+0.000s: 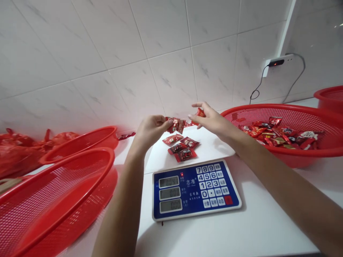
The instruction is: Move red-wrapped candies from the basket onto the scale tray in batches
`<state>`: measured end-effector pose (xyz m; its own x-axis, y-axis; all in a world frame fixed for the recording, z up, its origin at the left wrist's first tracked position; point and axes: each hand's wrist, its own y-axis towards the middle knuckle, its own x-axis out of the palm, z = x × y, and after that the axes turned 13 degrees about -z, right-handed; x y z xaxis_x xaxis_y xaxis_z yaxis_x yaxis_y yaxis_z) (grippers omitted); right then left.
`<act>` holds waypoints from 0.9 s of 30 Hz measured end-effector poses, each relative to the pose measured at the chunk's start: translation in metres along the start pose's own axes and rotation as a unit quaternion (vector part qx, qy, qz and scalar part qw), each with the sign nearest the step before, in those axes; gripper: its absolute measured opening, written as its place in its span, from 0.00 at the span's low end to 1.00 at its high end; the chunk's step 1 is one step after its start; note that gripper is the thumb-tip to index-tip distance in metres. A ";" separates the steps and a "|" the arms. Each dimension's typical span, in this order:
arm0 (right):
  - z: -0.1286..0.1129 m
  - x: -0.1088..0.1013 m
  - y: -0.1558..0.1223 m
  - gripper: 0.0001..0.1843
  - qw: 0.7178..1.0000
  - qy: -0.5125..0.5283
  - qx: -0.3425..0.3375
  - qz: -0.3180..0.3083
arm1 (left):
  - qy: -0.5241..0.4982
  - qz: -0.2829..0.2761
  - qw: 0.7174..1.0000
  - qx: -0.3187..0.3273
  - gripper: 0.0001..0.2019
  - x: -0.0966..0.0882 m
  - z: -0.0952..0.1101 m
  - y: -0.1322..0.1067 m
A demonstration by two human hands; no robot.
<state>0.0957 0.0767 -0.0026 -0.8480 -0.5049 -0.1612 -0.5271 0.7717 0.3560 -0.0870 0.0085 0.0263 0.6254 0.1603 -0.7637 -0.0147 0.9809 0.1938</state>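
Observation:
Above the white weighing plate [211, 150] of a digital scale [197, 189], my left hand [151, 132] pinches red wrapped sweets [176, 125] between thumb and fingers. To its right, my right hand [210, 119] has a small orange-red wrapped sweet [199, 114] between its thumb and curved fingers. Several flat red and dark packets [184, 150] lie on the plate below both hands. The scale's blue panel has three small displays and a number pad; the top display reads about 0.04, blurred.
On the right, a red plastic basket [294, 154] holds many wrapped sweets [284, 135]. Two red baskets stand on the left, the nearer basket [88, 192] beside my left forearm. Red plastic bags [18, 153] lie behind them. A power strip [280, 62] with cables hangs on the tiled wall.

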 end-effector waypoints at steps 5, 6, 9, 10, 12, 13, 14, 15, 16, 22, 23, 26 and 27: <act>-0.001 -0.006 0.006 0.15 0.996 0.084 -0.013 0.021 | 0.155 -0.054 0.984 -0.065 0.12 0.005 -0.009 0.005; -0.003 -0.006 0.005 0.13 0.994 0.101 -0.027 0.009 | 0.160 -0.035 0.984 -0.069 0.11 0.005 -0.008 0.004; -0.009 -0.003 0.002 0.08 0.992 0.104 -0.072 -0.017 | 0.123 0.055 0.990 -0.032 0.10 0.002 0.001 -0.002; -0.010 -0.001 0.000 0.08 0.991 0.099 -0.088 -0.021 | 0.087 0.068 0.994 0.006 0.11 0.002 0.005 -0.005; -0.014 0.002 -0.003 0.08 0.989 0.090 -0.112 -0.034 | 0.003 0.044 0.994 0.095 0.14 0.001 0.015 -0.011; -0.015 0.003 -0.005 0.08 0.988 0.086 -0.121 -0.041 | -0.028 0.027 0.990 0.132 0.16 0.002 0.020 -0.014; -0.016 0.004 -0.006 0.08 0.987 0.083 -0.129 -0.049 | -0.044 0.018 0.986 0.157 0.16 0.002 0.024 -0.017; -0.018 0.004 -0.007 0.08 0.986 0.079 -0.135 -0.056 | -0.049 0.019 0.984 0.169 0.16 0.003 0.027 -0.019; -0.018 0.005 -0.008 0.08 0.986 0.073 -0.140 -0.061 | -0.046 0.029 0.983 0.174 0.15 0.004 0.030 -0.021; -0.018 0.005 -0.010 0.10 0.984 0.045 -0.155 -0.072 | -0.032 0.055 0.983 0.169 0.13 0.005 0.033 -0.022; -0.018 0.005 -0.010 0.10 0.984 0.044 -0.154 -0.073 | -0.029 0.055 0.984 0.167 0.12 0.005 0.033 -0.022; -0.017 0.005 -0.010 0.10 0.986 0.036 -0.148 -0.072 | -0.023 0.052 0.985 0.161 0.08 0.005 0.032 -0.021; -0.017 0.005 -0.010 0.10 0.986 0.035 -0.146 -0.072 | -0.022 0.052 0.986 0.159 0.07 0.005 0.032 -0.022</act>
<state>0.0976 0.0595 0.0091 -0.7547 -0.6338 -0.1697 -0.5943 0.5508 0.5860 -0.0582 -0.0153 0.0379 0.6671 0.2459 -0.7032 0.1603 0.8744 0.4579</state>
